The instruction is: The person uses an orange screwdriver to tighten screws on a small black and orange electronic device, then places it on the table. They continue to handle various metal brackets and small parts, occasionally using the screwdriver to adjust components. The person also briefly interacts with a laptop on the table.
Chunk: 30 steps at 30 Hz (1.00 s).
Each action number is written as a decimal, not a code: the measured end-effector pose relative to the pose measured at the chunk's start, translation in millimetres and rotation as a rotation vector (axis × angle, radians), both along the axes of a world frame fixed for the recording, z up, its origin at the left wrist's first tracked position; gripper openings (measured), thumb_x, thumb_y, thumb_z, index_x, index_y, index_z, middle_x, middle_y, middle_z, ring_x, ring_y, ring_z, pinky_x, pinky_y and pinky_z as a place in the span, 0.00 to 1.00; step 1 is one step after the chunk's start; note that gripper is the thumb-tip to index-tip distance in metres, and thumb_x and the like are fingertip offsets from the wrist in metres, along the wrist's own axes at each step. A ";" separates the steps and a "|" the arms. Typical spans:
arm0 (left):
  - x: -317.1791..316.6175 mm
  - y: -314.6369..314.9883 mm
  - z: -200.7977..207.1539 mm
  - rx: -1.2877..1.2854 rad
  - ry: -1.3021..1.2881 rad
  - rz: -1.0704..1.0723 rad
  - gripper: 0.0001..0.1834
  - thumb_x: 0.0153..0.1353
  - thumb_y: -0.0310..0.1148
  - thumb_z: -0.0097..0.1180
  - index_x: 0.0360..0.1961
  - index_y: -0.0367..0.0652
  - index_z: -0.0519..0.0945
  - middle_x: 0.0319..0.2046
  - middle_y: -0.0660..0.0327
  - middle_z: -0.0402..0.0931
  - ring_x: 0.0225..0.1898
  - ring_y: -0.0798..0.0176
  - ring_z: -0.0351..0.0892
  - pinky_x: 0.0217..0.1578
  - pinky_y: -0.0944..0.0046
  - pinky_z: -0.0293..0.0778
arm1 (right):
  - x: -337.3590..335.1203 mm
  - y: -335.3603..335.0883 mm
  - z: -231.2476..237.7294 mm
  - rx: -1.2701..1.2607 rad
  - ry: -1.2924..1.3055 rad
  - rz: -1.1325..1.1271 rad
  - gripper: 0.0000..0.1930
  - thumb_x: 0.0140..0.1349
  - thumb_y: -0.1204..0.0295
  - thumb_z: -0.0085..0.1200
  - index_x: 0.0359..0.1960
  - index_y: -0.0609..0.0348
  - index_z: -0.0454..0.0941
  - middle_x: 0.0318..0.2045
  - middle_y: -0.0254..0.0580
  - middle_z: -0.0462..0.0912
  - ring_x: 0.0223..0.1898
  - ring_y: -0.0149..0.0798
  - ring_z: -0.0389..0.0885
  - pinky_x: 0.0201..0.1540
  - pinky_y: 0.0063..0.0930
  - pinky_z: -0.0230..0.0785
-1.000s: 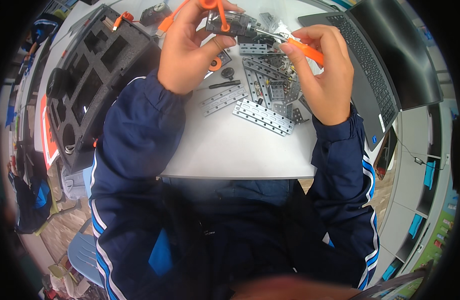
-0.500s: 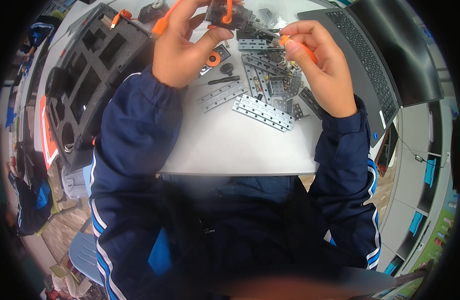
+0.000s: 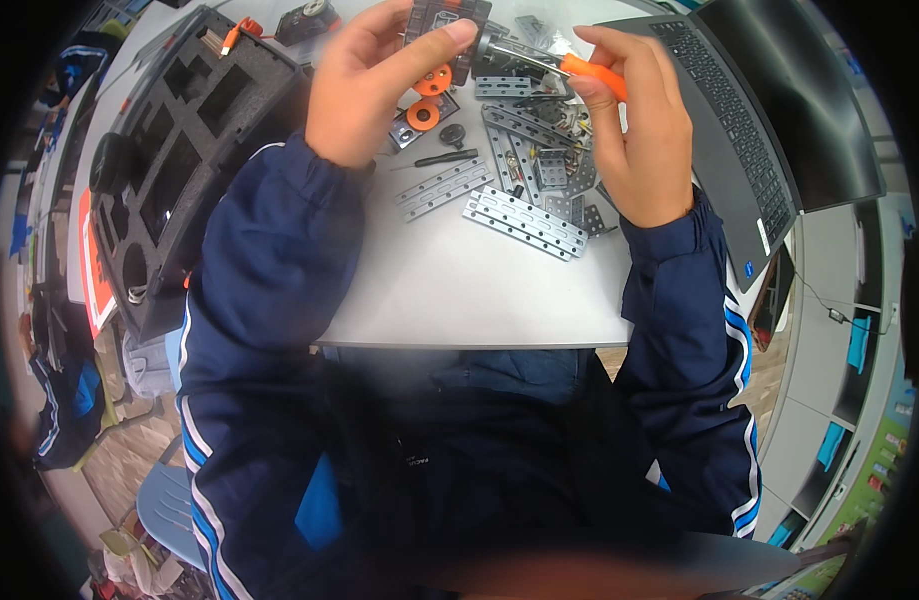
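Observation:
My left hand (image 3: pixel 364 95) is closed around a dark, box-shaped motor block (image 3: pixel 441 22) at the top edge of the head view, thumb pressed on its face. An orange disc (image 3: pixel 432 80) with small holes shows just below the block. In my right hand (image 3: pixel 641 130) is a screwdriver (image 3: pixel 594 76) with an orange handle, pinched between thumb and fingers. Its metal shaft points left and reaches the block's right side; whether the tip sits in a screw cannot be made out. Beneath the hands lie several perforated grey metal beams (image 3: pixel 525 224) and brackets.
An open black case (image 3: pixel 169 150) with cut-out foam stands on the left. To the right is an open laptop (image 3: pixel 724 120). A thin black screwdriver (image 3: pixel 446 158), a black round part (image 3: pixel 452 135) and a flat part with an orange ring (image 3: pixel 423 115) lie on the white table (image 3: pixel 459 290).
The motor block has been turned in my left hand, bringing the orange disc into view, and the orange cable has gone from sight. My right hand has shifted slightly left with the screwdriver.

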State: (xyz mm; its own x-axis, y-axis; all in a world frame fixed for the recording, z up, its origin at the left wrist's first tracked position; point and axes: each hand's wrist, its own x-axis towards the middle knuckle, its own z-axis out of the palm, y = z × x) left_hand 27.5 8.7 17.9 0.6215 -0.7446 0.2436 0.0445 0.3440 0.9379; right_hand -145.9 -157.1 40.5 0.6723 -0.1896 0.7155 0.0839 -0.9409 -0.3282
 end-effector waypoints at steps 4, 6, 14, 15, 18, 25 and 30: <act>3.5 -0.4 -2.3 -0.019 -0.114 0.033 0.20 0.65 0.21 0.62 0.59 0.33 0.76 0.49 0.61 0.81 0.49 0.70 0.79 0.50 0.69 0.76 | -2.1 -8.7 -0.3 0.197 0.108 0.066 0.12 0.76 0.69 0.50 0.51 0.64 0.80 0.50 0.42 0.79 0.40 0.30 0.77 0.43 0.25 0.71; 2.2 -1.3 -4.5 -0.047 -0.185 0.049 0.21 0.65 0.21 0.62 0.59 0.34 0.76 0.50 0.61 0.80 0.50 0.70 0.79 0.50 0.69 0.76 | -1.5 -14.1 -1.1 0.302 0.191 0.143 0.12 0.76 0.69 0.50 0.50 0.65 0.80 0.49 0.41 0.78 0.39 0.28 0.76 0.42 0.24 0.70; -4.4 0.9 -0.1 0.042 -0.041 0.003 0.16 0.66 0.22 0.61 0.55 0.32 0.79 0.46 0.59 0.83 0.45 0.69 0.82 0.49 0.69 0.77 | 1.7 -8.3 -10.3 0.164 0.098 0.048 0.06 0.72 0.76 0.55 0.44 0.67 0.79 0.40 0.41 0.83 0.39 0.34 0.82 0.44 0.26 0.73; -4.3 1.1 0.9 0.033 -0.017 0.013 0.16 0.66 0.22 0.60 0.54 0.31 0.79 0.46 0.58 0.83 0.45 0.69 0.82 0.49 0.69 0.77 | 2.7 -6.9 -9.9 0.135 0.090 0.040 0.06 0.71 0.76 0.55 0.44 0.67 0.78 0.41 0.42 0.83 0.40 0.37 0.82 0.45 0.27 0.74; -4.7 1.2 1.0 0.009 0.030 0.033 0.15 0.67 0.22 0.59 0.54 0.30 0.79 0.46 0.57 0.84 0.45 0.68 0.83 0.50 0.68 0.77 | 3.0 -4.7 -6.9 0.061 0.069 0.039 0.06 0.68 0.78 0.57 0.43 0.66 0.77 0.44 0.45 0.83 0.43 0.41 0.83 0.48 0.28 0.74; -2.5 0.3 1.6 0.036 -0.017 0.024 0.16 0.65 0.21 0.62 0.53 0.30 0.79 0.45 0.57 0.84 0.44 0.69 0.83 0.48 0.68 0.78 | 4.8 -6.1 -5.0 0.059 0.062 0.075 0.08 0.71 0.73 0.56 0.47 0.64 0.76 0.45 0.44 0.83 0.45 0.40 0.82 0.48 0.28 0.73; -7.3 1.3 5.1 0.077 -0.021 0.039 0.16 0.64 0.20 0.63 0.53 0.30 0.79 0.43 0.58 0.85 0.43 0.69 0.83 0.47 0.69 0.79 | -1.1 0.4 -2.9 0.246 0.210 0.021 0.12 0.72 0.73 0.55 0.55 0.59 0.78 0.38 0.41 0.85 0.39 0.36 0.83 0.45 0.26 0.73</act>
